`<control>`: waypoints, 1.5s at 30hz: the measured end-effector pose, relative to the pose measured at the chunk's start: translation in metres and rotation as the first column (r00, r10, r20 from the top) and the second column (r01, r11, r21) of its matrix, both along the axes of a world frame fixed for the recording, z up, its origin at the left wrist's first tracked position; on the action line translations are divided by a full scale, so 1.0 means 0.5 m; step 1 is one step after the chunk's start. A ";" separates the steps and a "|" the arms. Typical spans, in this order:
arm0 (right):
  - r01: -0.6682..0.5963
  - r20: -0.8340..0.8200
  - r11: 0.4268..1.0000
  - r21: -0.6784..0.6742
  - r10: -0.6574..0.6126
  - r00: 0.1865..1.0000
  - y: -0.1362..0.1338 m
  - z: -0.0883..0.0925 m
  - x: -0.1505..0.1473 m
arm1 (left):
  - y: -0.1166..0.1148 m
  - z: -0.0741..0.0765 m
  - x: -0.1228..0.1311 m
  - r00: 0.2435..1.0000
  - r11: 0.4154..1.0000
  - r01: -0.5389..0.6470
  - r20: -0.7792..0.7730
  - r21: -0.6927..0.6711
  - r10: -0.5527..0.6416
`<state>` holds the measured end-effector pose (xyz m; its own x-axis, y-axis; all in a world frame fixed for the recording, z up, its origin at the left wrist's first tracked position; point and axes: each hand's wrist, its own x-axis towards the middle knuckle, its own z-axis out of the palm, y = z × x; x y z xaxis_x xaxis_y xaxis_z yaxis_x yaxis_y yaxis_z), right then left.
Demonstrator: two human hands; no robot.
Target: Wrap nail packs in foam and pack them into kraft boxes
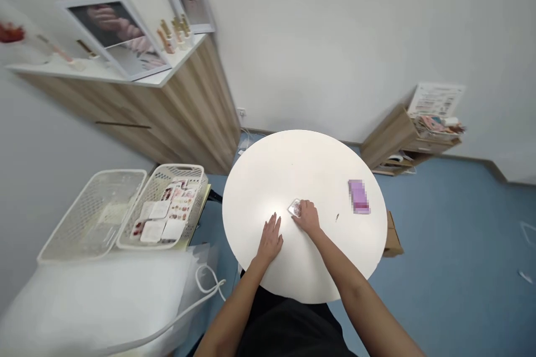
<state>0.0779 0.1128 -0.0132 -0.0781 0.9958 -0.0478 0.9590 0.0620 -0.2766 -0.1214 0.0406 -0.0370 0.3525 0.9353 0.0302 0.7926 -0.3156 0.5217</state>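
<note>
On the round white table [259, 178] lies a small, clear, square-cornered packet [294, 208] with reddish-brown bits showing inside. My right hand [307, 216] grips its right edge, fingers curled over it and hiding part of it. My left hand [271, 239] rests flat on the tabletop to the left and nearer to me, fingers stretched out, holding nothing. A tiny dark object [337, 217] sits right of my right hand, too small to name. Farther right is a blurred-out purple rectangular item [359, 196].
Two white plastic baskets [121, 240] stand at the left; the right one holds several printed cards or packs [161, 209]. A wood-grain cabinet [201, 106] carries framed pictures and bottles. A small shelf [389, 134] is at the right, a cardboard box [392, 237] below the table edge.
</note>
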 end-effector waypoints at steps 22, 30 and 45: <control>-0.609 -0.211 0.745 0.272 0.663 0.718 -0.114 0.019 -0.370 | -0.386 0.051 -0.375 0.483 0.515 -0.838 -0.196 0.180 0.854; -0.825 -0.172 0.518 0.228 0.855 0.489 -0.241 0.047 -0.582 | -0.440 0.042 -0.493 0.570 0.589 -0.798 -0.160 0.128 0.806; -0.797 -0.168 0.561 0.222 0.827 0.536 -0.231 0.069 -0.647 | -0.429 0.161 -0.509 0.829 0.810 -0.558 0.153 0.179 0.538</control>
